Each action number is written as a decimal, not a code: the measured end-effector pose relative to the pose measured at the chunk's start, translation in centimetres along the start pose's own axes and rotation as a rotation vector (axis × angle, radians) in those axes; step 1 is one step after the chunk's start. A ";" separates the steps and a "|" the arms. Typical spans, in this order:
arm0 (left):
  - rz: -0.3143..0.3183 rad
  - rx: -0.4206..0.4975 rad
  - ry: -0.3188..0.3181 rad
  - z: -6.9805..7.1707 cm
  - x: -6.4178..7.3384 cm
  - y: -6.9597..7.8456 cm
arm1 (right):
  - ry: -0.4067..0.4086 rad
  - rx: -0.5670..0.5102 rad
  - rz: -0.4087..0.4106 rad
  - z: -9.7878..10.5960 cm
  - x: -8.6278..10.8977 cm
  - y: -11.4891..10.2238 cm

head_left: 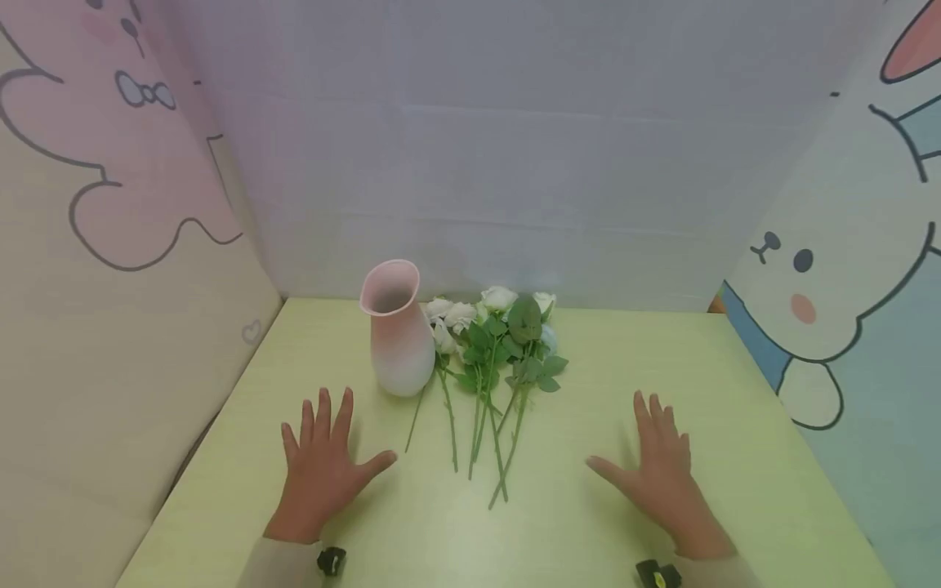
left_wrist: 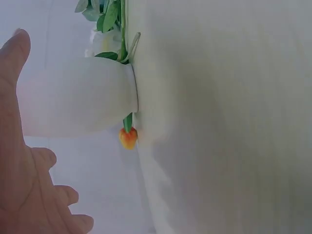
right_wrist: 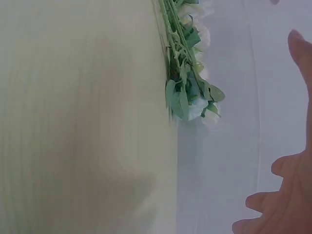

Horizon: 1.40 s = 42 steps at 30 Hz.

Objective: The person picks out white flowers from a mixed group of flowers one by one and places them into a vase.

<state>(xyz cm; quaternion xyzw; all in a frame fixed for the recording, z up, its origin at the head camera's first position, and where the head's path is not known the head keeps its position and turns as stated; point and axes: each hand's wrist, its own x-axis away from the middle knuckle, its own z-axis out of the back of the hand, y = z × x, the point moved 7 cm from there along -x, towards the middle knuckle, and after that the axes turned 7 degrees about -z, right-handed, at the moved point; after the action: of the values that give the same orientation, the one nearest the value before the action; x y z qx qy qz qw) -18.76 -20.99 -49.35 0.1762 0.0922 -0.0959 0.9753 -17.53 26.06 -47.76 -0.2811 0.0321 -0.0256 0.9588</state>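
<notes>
A pink-to-white vase [head_left: 403, 351] stands upright on the table, left of the middle. Right beside it lie several white artificial roses [head_left: 500, 299] with green leaves, their stems [head_left: 494, 441] pointing toward the front edge. My left hand [head_left: 321, 469] is spread with straight fingers in front of the vase and to its left, holding nothing. On the other side my right hand [head_left: 657, 469] is likewise spread, apart from the flowers. In the left wrist view an orange-yellow flower head [left_wrist: 128, 138] shows past the vase's base; the vase hides most of it in the head view.
The pale yellow table [head_left: 625, 351] meets a plain cloth backdrop [head_left: 500, 163] at the back. Cartoon-printed cloth walls, one with a pink figure [head_left: 125, 196] and one with a white rabbit [head_left: 823, 269], stand at the left and right sides.
</notes>
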 end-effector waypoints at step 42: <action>-0.079 0.740 0.304 2.7 -13.7 1.9 | -0.172 -0.170 0.117 -5.5 -11.0 -8.7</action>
<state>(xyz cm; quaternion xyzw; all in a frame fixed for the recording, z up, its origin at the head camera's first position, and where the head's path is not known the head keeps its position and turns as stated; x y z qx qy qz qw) -31.18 -18.13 -43.27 0.5241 0.2012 -0.1330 0.8168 -29.13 16.52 -47.17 -0.3603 -0.0319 0.0576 0.9305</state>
